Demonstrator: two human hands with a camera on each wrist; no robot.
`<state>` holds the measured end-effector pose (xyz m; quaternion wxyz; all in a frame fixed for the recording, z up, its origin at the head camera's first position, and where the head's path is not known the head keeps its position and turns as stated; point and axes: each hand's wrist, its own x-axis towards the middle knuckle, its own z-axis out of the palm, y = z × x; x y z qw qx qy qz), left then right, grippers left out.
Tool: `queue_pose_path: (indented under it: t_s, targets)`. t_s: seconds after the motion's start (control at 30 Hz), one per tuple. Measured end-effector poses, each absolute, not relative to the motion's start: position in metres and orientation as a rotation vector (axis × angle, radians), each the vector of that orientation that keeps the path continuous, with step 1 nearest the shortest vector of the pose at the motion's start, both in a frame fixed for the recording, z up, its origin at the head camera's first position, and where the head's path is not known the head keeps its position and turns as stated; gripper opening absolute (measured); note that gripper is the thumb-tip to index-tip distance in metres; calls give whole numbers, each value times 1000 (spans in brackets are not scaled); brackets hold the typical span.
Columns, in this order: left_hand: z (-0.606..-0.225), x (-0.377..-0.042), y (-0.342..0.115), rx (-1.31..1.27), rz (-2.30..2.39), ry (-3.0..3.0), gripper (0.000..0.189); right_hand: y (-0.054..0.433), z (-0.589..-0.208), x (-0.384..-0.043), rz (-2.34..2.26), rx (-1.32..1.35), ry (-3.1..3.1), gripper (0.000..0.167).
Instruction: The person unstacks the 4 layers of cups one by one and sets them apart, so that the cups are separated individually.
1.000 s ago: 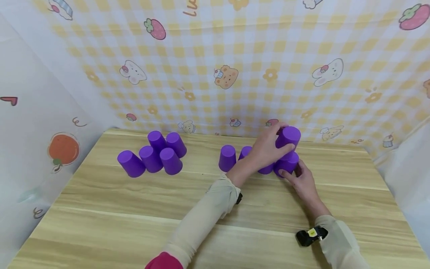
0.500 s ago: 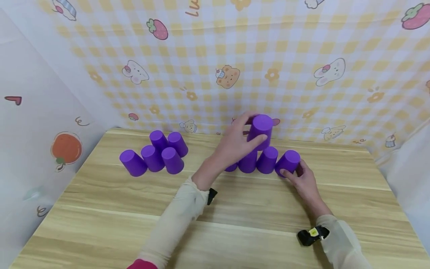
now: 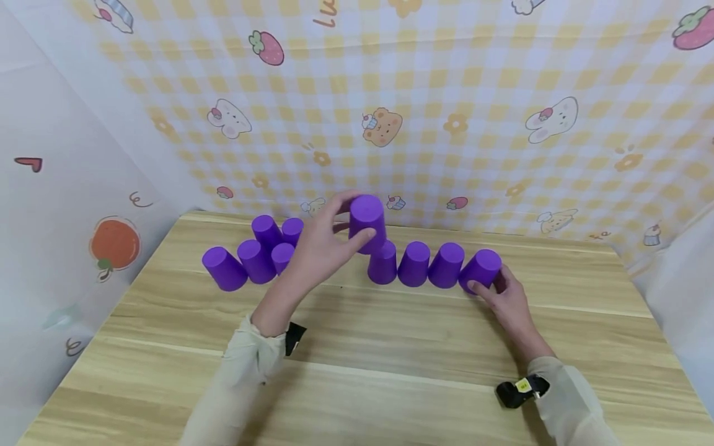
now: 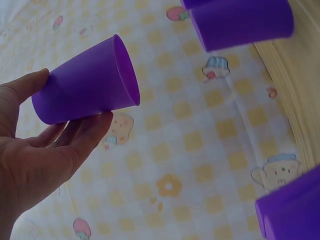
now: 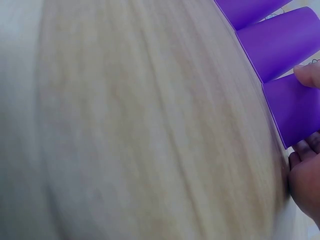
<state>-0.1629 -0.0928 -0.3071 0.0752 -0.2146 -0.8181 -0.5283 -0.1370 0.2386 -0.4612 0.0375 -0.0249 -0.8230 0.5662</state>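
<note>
My left hand (image 3: pixel 323 248) holds a purple cup (image 3: pixel 368 224) upside down in the air, thumb on the near side and fingers behind it. In the left wrist view the cup (image 4: pixel 87 82) shows its wide rim, away from the palm. Below and to the right, several upturned purple cups stand in a row on the table, among them a left-end cup (image 3: pixel 382 265) and two middle cups, one of them this cup (image 3: pixel 414 265). My right hand (image 3: pixel 507 303) grips the right-end cup (image 3: pixel 481 271), thumb in front and fingers round its right side.
A group of several upturned purple cups (image 3: pixel 258 261) stands at the left on the wooden table (image 3: pixel 390 347), partly hidden by my left hand. A patterned cloth (image 3: pixel 457 155) hangs along the table's back edge.
My left hand has lifted its cup off the right-end cup and carried it left, past the row's left end. My right hand has stayed at the right-end cup.
</note>
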Motion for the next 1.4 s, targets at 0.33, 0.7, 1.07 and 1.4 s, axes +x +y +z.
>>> queue_pose_path:
  t_s: [0.33, 0.7, 1.07, 1.4]
  targets:
    - [-317, -149, -138, -569, -1470, -2448, 53, 237, -460, -137, 1747, -73, -2514, 65]
    - [-336, -135, -174, -461, -1395, -2482, 52, 239, -462, -136, 1738, -93, -2525, 67]
    - [-354, -115, -210, -296, -1342, -2501, 57, 239, -462, -138, 1744, -100, -2529, 67]
    - [-362, -100, -228, -174, -1351, -2484, 52, 238, -461, -137, 1730, -88, -2522, 65]
